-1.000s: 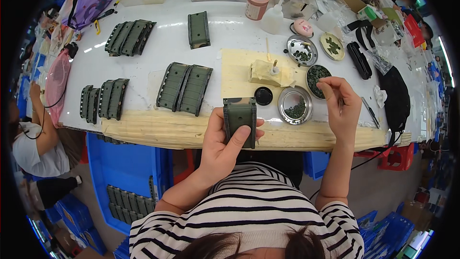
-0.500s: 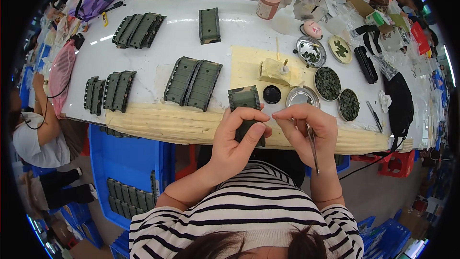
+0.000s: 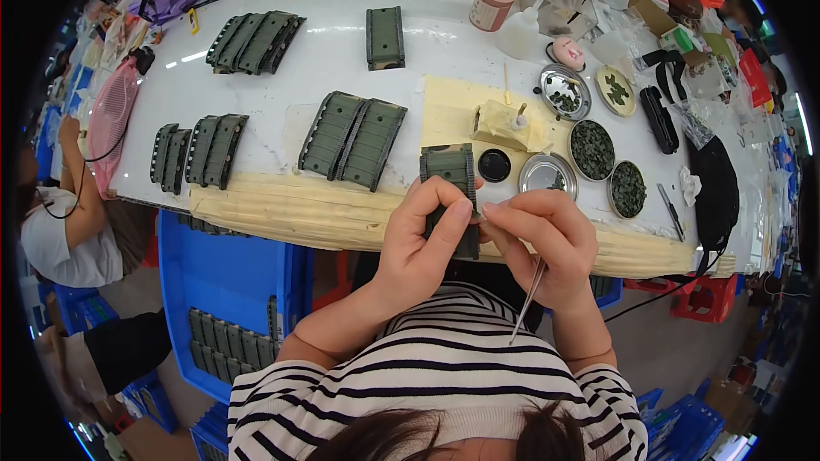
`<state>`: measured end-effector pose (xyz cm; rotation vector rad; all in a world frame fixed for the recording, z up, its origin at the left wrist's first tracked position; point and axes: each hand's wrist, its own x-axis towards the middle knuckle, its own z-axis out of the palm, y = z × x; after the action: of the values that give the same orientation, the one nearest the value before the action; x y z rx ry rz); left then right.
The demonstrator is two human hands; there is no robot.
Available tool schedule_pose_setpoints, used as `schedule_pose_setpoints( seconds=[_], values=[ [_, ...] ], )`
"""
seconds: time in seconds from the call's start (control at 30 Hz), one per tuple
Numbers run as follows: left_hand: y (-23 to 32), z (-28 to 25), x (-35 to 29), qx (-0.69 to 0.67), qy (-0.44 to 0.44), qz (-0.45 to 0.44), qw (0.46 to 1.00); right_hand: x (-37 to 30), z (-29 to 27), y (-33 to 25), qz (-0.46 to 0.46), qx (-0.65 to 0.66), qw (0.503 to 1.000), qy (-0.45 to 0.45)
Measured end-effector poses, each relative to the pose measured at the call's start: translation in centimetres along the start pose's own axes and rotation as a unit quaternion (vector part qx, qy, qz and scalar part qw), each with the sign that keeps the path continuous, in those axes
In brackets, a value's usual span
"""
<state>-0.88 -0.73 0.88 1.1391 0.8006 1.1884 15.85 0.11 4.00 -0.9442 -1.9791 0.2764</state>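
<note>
My left hand point(image 3: 418, 243) is closed, thumb and index tips pinched over a green camouflage strip panel point(image 3: 446, 162) at the table's near edge. A tiny green piece point(image 3: 477, 214) shows between the fingertips of both hands; its shape is too small to make out. My right hand point(image 3: 547, 239) meets the left there with thumb and index finger, while its other fingers keep steel tweezers point(image 3: 530, 300) tucked in the palm, pointing down toward me. The middle of the panel is hidden by my left fingers. A round black lid point(image 3: 494, 166) lies just right of the panel.
Tins of small dark green pieces point(image 3: 591, 150) and a steel dish point(image 3: 547, 173) stand to the right, near a masking-taped block point(image 3: 511, 125). More green panels point(image 3: 352, 140) lie leftward. Below the table is a blue crate point(image 3: 224, 277) with panels. Another person sits far left.
The view has shifted slightly. My fingertips have come together over the panel's right edge, and the tweezers have swung so their lower end points left toward my body.
</note>
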Motion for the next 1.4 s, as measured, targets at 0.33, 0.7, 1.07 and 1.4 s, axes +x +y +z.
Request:
schedule_pose_setpoints(
  seconds=[0.33,0.7,1.07,1.4],
  values=[
    [-0.4,-0.5,0.1,0.075,-0.048,0.015,0.996,0.2,-0.3,0.8,-0.105,-0.085,0.989,-0.055],
    [-0.1,0.4,-0.8,0.081,-0.067,0.047,0.993,1.5,-1.4,1.7,0.011,-0.055,0.998,-0.005],
    [-1.8,0.5,-1.3,0.231,-0.048,0.162,0.958,1.6,-1.5,1.5,-0.034,-0.142,0.988,-0.055],
    [-1.8,0.7,-1.3,0.263,-0.046,0.195,0.944,1.6,-2.1,1.2,-0.063,-0.186,0.977,-0.086]
  ],
)
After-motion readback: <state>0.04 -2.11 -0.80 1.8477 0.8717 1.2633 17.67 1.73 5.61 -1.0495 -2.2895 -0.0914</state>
